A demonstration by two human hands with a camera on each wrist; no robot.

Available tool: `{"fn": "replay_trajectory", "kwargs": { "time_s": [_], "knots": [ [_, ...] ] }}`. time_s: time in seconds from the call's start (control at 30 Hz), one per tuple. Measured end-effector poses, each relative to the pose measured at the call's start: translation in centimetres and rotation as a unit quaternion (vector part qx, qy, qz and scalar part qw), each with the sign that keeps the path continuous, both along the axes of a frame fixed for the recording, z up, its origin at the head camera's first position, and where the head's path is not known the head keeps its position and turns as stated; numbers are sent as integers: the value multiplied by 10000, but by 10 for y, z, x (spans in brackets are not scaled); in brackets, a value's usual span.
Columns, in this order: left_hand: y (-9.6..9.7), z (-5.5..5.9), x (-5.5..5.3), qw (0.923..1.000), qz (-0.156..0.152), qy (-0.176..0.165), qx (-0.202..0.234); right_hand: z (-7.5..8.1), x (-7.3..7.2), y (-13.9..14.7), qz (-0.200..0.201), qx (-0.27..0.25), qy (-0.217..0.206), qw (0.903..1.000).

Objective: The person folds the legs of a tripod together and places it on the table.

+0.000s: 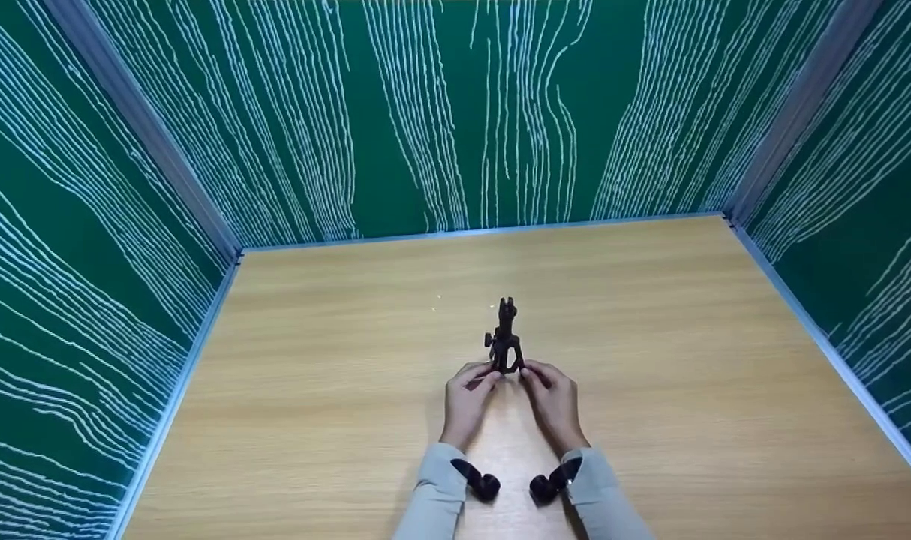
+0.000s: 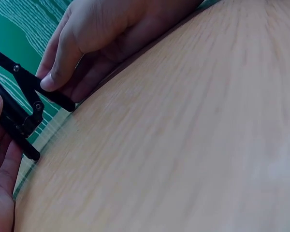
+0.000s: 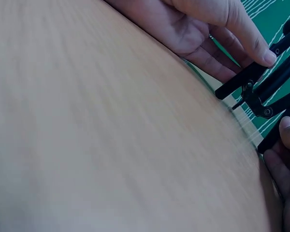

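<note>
A small black tripod (image 1: 505, 319) stands on the wooden table in the head view, its legs partly spread. My left hand (image 1: 469, 401) pinches one leg low down, thumb against fingers. Opposite it, my right hand (image 1: 553, 397) pinches another leg the same way. The left wrist view shows the right hand (image 2: 96, 34) above, with its thumb on a black leg (image 2: 48, 92); the left hand (image 2: 2, 198) is cut off at the left edge. From the right wrist, the left hand (image 3: 198, 34) holds a leg (image 3: 237, 82), while the right hand (image 3: 287, 164) grips another.
The pale wooden table (image 1: 313, 360) has a few tiny light specks beyond the tripod. Green walls with wavy white lines (image 1: 410, 112) enclose it at the back and sides. Black wrist cameras (image 1: 485, 487) stick out from both grey sleeves.
</note>
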State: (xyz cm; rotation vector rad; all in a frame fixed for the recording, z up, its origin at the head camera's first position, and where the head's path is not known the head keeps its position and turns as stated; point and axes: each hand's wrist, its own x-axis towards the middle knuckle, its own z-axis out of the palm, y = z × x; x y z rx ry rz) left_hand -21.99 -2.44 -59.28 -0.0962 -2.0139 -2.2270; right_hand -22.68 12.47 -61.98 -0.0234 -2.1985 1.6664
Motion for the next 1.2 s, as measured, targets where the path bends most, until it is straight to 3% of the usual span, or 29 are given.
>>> {"fn": "replay_trajectory", "kwargs": {
  "time_s": [0.37, 0.77, 1.2],
  "knots": [
    [0, 1, 1, 9999, 39, -46, -97, -1, 1, 1, -42, 123, -43, 9999],
    [1, 3, 2, 9996, 74, -89, -242, -1, 1, 0, 68, 530, 454, 9975],
    [2, 3, 2, 9993, 126, -316, -145, -1, 1, -1, 212, 156, 124, 9996]
  ]
}}
